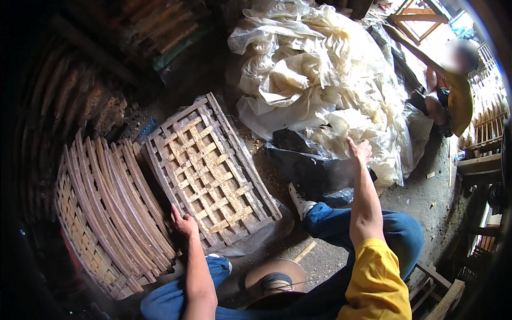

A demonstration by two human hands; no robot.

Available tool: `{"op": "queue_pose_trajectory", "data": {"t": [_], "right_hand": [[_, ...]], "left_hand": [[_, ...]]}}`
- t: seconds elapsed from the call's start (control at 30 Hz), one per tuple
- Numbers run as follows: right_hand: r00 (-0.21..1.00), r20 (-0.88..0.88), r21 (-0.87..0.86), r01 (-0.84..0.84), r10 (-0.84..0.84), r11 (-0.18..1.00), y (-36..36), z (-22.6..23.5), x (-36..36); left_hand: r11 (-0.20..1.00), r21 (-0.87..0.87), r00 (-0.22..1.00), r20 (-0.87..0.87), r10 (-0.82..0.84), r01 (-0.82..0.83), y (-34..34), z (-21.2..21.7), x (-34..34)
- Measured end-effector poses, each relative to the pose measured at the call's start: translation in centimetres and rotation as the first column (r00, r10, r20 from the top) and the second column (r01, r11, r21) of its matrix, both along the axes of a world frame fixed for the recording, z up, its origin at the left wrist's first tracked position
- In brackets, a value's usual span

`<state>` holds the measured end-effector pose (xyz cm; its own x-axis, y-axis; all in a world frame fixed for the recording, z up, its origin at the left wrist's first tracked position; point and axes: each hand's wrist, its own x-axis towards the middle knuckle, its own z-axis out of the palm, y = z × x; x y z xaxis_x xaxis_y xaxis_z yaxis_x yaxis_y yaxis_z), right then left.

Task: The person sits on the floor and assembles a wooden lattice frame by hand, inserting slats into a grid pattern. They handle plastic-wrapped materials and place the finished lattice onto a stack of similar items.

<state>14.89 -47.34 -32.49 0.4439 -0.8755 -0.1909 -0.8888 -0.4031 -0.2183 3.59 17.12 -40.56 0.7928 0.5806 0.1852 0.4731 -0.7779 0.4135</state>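
Woven tray (203, 171) above gritty indoor floor (426, 184)

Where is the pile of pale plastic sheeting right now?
In the head view, the pale plastic sheeting is heaped at upper centre-right, beyond the black plastic, with the right hand at its near side.

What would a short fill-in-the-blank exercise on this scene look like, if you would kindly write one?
The hand at the framed lattice panel is the person's ____ one.
Of that panel and the crumpled plastic heap, the right hand is nearer the ____.
The person's right sleeve is ____ in colour.

Missing words: left; heap; yellow.
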Motion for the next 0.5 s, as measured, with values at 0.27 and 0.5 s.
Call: {"op": "queue_pose_trajectory", "data": {"t": [0.27,0.5], "right_hand": [[0.977,0.2,0.166,0.045,-0.078,0.985,-1.7,0.7,2.3],[0.814,0.547,0.282,0.043,-0.198,0.958,-9.3,11.6,6.1]], "left_hand": [[0.987,-0.16,0.994,-0.103,-0.032,0.016,1.3,1.5,-0.6],[0.978,-0.189,0.962,-0.237,-0.135,0.091,-0.2,5.5,1.8]]}}
